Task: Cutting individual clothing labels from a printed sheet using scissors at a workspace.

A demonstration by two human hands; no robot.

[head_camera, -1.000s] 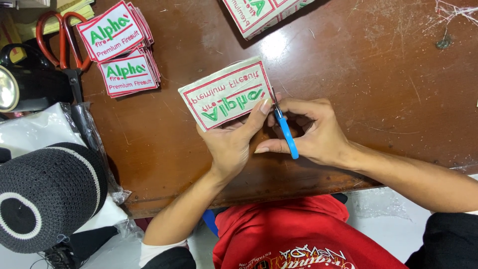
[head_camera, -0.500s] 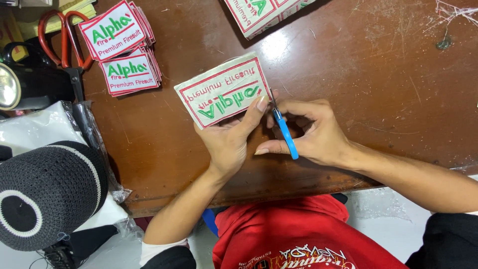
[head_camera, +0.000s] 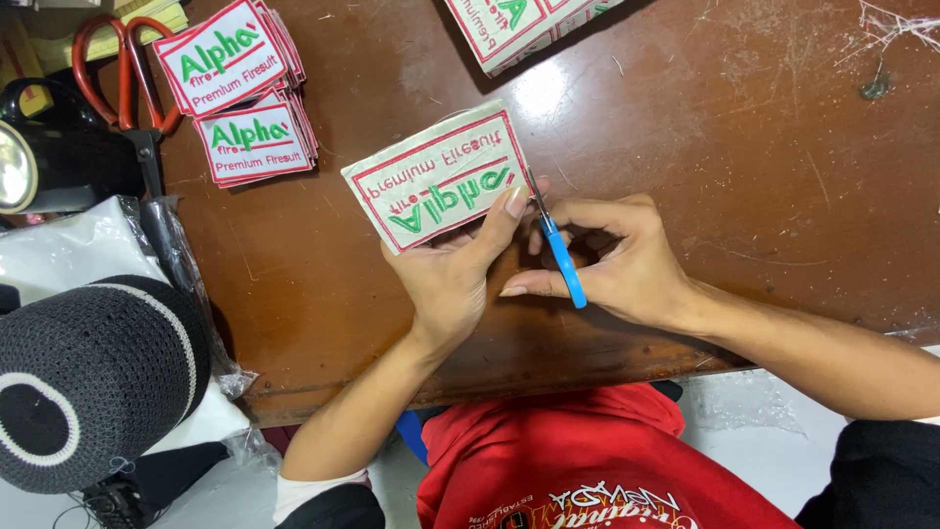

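My left hand (head_camera: pixel 452 274) is gripping the embroidered patch (head_camera: pixel 438 176) w/ thumb on its lower right corner, just above the brown surface (head_camera: pixel 744 147). Right hand (head_camera: pixel 615 260) is closed round blue-handled snips (head_camera: pixel 555 245), tips touching the patch's right edge. Patch stacks (head_camera: pixel 240 93) sit well left of it.

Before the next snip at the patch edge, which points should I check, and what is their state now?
1. Left hand holds the embroidered patch firmly: ok, thumb lies on its lower edge.
2. Right hand has a grip on the blue-handled snips: ok.
3. Blade tip meets the patch's right edge: ok.
4. Left thumb away from the blades: not ok, it lies very close.
5. Blades open or closed: cannot tell.
6. Finished patch stacks out of the way: ok, far left on the brown table.
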